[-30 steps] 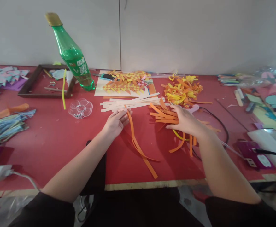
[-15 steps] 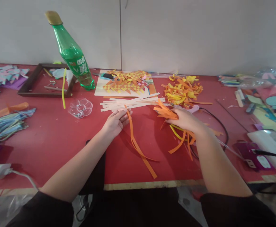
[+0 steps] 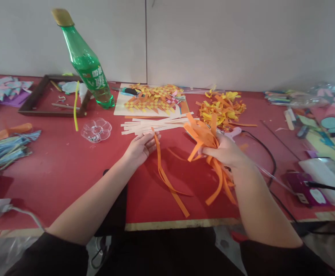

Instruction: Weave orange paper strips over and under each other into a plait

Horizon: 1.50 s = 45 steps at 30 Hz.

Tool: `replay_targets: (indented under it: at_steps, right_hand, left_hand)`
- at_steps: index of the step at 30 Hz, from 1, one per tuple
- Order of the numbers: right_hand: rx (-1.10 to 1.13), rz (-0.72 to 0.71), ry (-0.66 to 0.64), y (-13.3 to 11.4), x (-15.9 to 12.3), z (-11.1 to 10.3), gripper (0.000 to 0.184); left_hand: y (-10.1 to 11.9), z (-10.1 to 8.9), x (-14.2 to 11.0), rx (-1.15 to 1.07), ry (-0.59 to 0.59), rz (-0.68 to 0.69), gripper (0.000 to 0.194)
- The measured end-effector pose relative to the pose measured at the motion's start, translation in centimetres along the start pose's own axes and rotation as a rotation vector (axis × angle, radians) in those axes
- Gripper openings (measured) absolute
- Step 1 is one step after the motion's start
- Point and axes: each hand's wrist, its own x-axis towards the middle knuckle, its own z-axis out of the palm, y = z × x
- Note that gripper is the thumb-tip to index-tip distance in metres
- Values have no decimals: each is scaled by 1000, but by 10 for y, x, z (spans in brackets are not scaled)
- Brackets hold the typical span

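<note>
My right hand (image 3: 225,151) is closed round a bunch of orange paper strips (image 3: 206,135), lifted off the red table (image 3: 64,165); the strips' loose ends hang down below the wrist. My left hand (image 3: 141,146) rests on the table with its fingers pinched on the top ends of two or three long orange strips (image 3: 167,178) that trail toward the near edge. Just beyond the left fingers lies a row of pale cream strips (image 3: 156,124). Behind that is a woven orange and yellow paper mat (image 3: 151,100) on a white sheet.
A green bottle (image 3: 88,67) leans at the back left by a dark wooden frame (image 3: 45,101). A clear flower-shaped dish (image 3: 96,130) sits near it. A heap of yellow and orange scraps (image 3: 220,107), a black cable (image 3: 266,151) and a purple device (image 3: 305,188) lie right.
My right hand has gathered the orange strips that lay flat on the table and raised them in a bunch. My left hand has stayed put on its strips.
</note>
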Motion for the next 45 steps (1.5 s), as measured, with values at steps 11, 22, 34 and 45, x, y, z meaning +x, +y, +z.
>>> replay_targets:
  at_steps: [11, 22, 34, 45]
  right_hand:
    - [-424, -282, 141, -2, 5, 19, 70]
    - [-443, -444, 237, -3, -16, 25, 24]
    - [946, 230, 43, -64, -46, 53, 27]
    - [1131, 417, -55, -65, -38, 103, 32]
  left_hand:
    - [0, -2, 1, 4, -5, -7, 8]
    - [1, -1, -2, 0, -99, 5, 5]
    - [-18, 8, -25, 55, -345, 22, 28]
    - [-22, 9, -26, 126, -272, 130, 27]
